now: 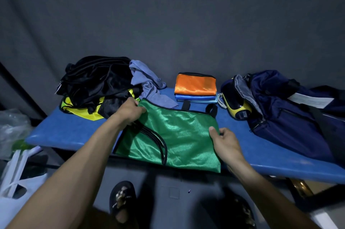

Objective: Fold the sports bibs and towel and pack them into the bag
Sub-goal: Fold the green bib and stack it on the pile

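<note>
A shiny green bib [175,135] with black trim lies flat on the blue table [78,131], its lower edge hanging over the front. My left hand [130,110] pinches its top left corner. My right hand [223,138] pinches its right edge with the thumb on top. A folded orange bib [196,84] sits on folded blue ones [196,98] behind it. A grey-blue towel [147,83] lies crumpled at the back left, beside a pile of black and yellow bibs [97,86]. The navy bag [291,114] stands open at the right.
A yellow and black object [236,107] sits in the bag's mouth. White paper [313,100] lies on the bag. Plastic bags [16,154] crowd the floor at the left. My sandalled feet [122,200] stand below the table's front edge. A dark curtain hangs behind.
</note>
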The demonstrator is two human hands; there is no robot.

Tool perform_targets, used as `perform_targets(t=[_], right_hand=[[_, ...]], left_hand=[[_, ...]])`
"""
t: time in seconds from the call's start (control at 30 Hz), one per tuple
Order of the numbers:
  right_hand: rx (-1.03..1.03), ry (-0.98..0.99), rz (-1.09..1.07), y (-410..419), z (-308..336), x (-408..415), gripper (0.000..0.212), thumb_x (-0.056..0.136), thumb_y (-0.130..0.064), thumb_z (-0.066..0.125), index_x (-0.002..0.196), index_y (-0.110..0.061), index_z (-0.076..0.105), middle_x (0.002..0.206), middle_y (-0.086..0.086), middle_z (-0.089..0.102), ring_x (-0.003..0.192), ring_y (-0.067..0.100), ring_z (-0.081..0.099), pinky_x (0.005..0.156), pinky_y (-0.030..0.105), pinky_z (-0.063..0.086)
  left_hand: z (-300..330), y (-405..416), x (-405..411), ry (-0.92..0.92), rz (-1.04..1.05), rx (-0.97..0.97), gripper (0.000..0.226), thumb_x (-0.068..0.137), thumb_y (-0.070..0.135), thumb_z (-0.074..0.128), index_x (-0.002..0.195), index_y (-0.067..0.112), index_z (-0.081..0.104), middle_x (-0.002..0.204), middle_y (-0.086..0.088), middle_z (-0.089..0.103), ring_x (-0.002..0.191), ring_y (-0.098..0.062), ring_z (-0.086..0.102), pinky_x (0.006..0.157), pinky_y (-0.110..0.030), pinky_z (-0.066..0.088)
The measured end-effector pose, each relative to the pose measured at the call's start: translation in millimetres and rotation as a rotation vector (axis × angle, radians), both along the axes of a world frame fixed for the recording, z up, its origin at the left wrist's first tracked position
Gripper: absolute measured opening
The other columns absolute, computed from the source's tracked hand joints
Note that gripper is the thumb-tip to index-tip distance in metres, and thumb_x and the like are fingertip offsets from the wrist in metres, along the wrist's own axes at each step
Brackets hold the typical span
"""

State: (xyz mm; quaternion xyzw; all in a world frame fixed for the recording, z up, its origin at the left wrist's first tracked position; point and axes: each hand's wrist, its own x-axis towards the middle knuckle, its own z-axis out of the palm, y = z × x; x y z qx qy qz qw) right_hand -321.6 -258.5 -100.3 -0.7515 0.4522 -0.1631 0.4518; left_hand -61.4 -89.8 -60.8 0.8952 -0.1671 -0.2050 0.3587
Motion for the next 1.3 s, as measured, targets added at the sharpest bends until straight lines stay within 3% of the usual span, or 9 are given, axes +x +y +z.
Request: perform_targets(t=[0.13, 0.37, 0.43, 0.53, 0.6, 0.7, 1.07, 1.2, 1.3], right_hand=[[-0.064, 0.056, -0.003, -3, -3, 2, 0.03, 0.1, -0.039, 0.06, 0.104, -0.01, 0.059, 0.088, 0.006, 0.064, 0.074, 0.02, 0.06, 0.068, 0.039, 0.05], [-0.032, 0.051, 0.005, 0, 0, 2, 0.037, 0.091, -0.047, 0.072, 0.103, -0.015, 0.058, 0.091, -0.005, 0.06, 0.09, 0.019, 0.06, 0.08, 0.036, 0.052], [-0.008, 0.033, -0.007, 0, -1, 5, 0.035, 0.089, -0.049, 0.073, 0.094, -0.016, 0.061, 0.085, -0.002, 0.067, 0.082, 0.018, 0.066, 0.079, 0.042, 0.058], [0.09, -0.051, -0.029, 1, -3, 8, 0.025, 0.089, -0.043, 0.075, 0.089, -0.02, 0.067, 0.083, 0.0, 0.075, 0.077, 0.022, 0.074, 0.077, 0.048, 0.062], [0.214, -0.157, -0.045, 1, 0, 6, 0.017, 0.093, -0.031, 0.074, 0.094, -0.015, 0.069, 0.088, 0.004, 0.078, 0.077, 0.022, 0.076, 0.076, 0.047, 0.063], [0.316, -0.269, -0.07, -14, 12, -1, 0.016, 0.097, -0.025, 0.069, 0.104, -0.01, 0.07, 0.091, 0.008, 0.078, 0.076, 0.023, 0.077, 0.066, 0.036, 0.063], [0.653, -0.411, 0.061, -12, 32, -24, 0.032, 0.09, 0.003, 0.065, 0.121, -0.007, 0.065, 0.105, 0.018, 0.076, 0.09, 0.033, 0.075, 0.07, 0.039, 0.062], [0.692, -0.522, 0.133, -2, 48, -9, 0.039, 0.089, 0.01, 0.058, 0.125, -0.006, 0.062, 0.117, 0.028, 0.069, 0.094, 0.035, 0.069, 0.085, 0.047, 0.057], [0.524, -0.478, 0.253, 17, 66, 18, 0.053, 0.085, 0.013, 0.056, 0.131, -0.013, 0.058, 0.102, 0.027, 0.069, 0.081, 0.026, 0.067, 0.072, 0.038, 0.056]], left_hand=[[-7, 4, 8, -0.114, 0.057, -0.12, 0.021, 0.096, 0.017, 0.066, 0.104, 0.015, 0.047, 0.098, -0.011, 0.06, 0.091, -0.032, 0.061, 0.072, -0.04, 0.045], [-7, 1, -13, -0.683, -0.147, 0.375, 0.055, 0.091, 0.027, 0.071, 0.134, 0.01, 0.041, 0.131, -0.015, 0.045, 0.119, -0.038, 0.046, 0.089, -0.049, 0.047], [-1, -11, -38, -0.844, -0.313, 0.166, 0.042, 0.095, 0.038, 0.064, 0.127, 0.016, 0.05, 0.126, -0.007, 0.05, 0.114, -0.029, 0.05, 0.092, -0.045, 0.049], [-9, -26, -77, -0.645, -0.635, 0.149, 0.058, 0.097, 0.066, 0.041, 0.14, 0.027, 0.046, 0.141, -0.003, 0.046, 0.128, -0.022, 0.043, 0.111, -0.051, 0.039], [-27, -31, -90, -0.592, -0.77, 0.38, 0.084, 0.09, 0.082, 0.025, 0.159, 0.037, 0.014, 0.168, 0.0, 0.01, 0.153, -0.029, 0.01, 0.123, -0.059, 0.011], [-45, -39, -101, -0.563, -0.815, 0.434, 0.093, 0.084, 0.09, 0.016, 0.158, 0.042, -0.014, 0.167, 0.0, -0.024, 0.153, -0.031, -0.024, 0.122, -0.059, -0.012], [-50, -57, -105, -0.579, -0.801, 0.438, 0.099, 0.079, 0.095, 0.011, 0.158, 0.042, -0.014, 0.164, 0.0, -0.028, 0.147, -0.031, -0.035, 0.12, -0.061, -0.017], [-38, -55, -98, -0.487, -0.853, 0.366, 0.097, 0.081, 0.093, 0.026, 0.16, 0.044, -0.003, 0.167, 0.004, -0.021, 0.152, -0.027, -0.026, 0.123, -0.058, -0.011], [-14, -44, -78, -0.357, -0.828, 0.061, 0.068, 0.092, 0.067, 0.055, 0.151, 0.036, 0.043, 0.161, 0.0, 0.038, 0.147, -0.018, 0.033, 0.121, -0.045, 0.028]])
